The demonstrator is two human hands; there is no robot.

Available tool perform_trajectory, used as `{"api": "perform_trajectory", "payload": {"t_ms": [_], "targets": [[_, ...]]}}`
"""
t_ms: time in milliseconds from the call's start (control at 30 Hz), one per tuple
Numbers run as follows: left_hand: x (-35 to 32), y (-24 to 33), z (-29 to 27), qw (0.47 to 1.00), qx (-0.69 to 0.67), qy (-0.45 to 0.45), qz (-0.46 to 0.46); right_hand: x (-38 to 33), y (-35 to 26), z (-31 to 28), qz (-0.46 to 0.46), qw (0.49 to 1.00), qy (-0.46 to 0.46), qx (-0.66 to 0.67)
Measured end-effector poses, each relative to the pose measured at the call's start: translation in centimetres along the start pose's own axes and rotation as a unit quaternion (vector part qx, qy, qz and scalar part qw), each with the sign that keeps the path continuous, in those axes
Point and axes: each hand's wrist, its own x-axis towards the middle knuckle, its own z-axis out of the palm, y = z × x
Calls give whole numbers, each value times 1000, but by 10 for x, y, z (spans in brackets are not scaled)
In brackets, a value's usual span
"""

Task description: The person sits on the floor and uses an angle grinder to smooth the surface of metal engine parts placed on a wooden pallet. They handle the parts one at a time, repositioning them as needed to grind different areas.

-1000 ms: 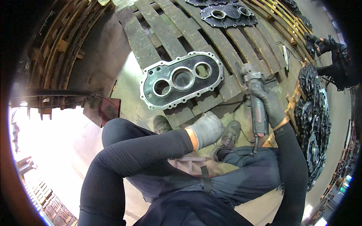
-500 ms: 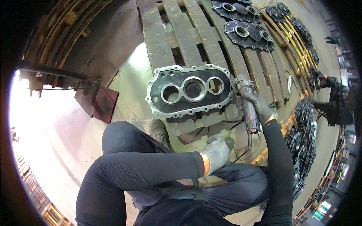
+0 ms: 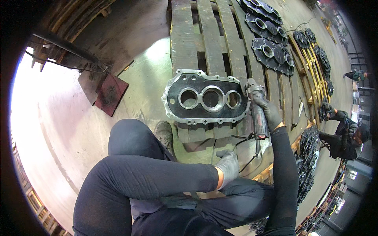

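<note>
In my right hand (image 3: 269, 113), gloved in grey, is an angle grinder (image 3: 259, 120), its fingers wrapped round the body. The grinder's disc (image 3: 243, 88) is at the upper right rim of a metal housing plate (image 3: 202, 80); whether it touches cannot be made out. That plate has a black face, a bright scalloped rim with bolt holes and three large round openings in a row. It lies on the near end of a wooden pallet (image 3: 185, 43). My left hand (image 3: 229, 168), also gloved, rests by my knee with its fingers curled in and nothing visible in them.
Several black cover plates (image 3: 272, 55) lie on the pallet's far right. The grinder's cord (image 3: 247, 163) trails near my legs. More black castings (image 3: 309, 157) are stacked at right, where another person (image 3: 342, 131) works. A dark red plate (image 3: 111, 94) stands at left.
The view has shifted, so the pallet and housing plate appear further right. My left hand has turned, its thumb now pointing up-left. My right hand still holds the grinder at the plate's rim.
</note>
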Motion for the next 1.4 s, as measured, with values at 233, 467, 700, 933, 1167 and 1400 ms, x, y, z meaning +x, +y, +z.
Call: {"api": "perform_trajectory", "payload": {"t_ms": [233, 467, 700, 933, 1167, 1400], "targets": [[-7, -6, -23, 998, -32, -56, -26, 7, -19, 26, -18, 999, 23, -30], [-22, -20, -29, 988, -126, -82, 18, 5, 9, 1, 29, 994, 17, 104], [-18, -14, -22, 992, -121, -43, 10, 6, 10, 4, 37, 995, 30, 93], [-27, -14, -28, 998, -46, -24, -19, 36, -18, 16, -19, 999, 19, -36], [-34, -26, -39, 997, -60, -54, -18, 27, -73, 73, -63, 988, 7, -144], [-39, -39, -54, 992, -93, -82, 14, 42, -85, 87, -54, 986, -22, -159]]}}
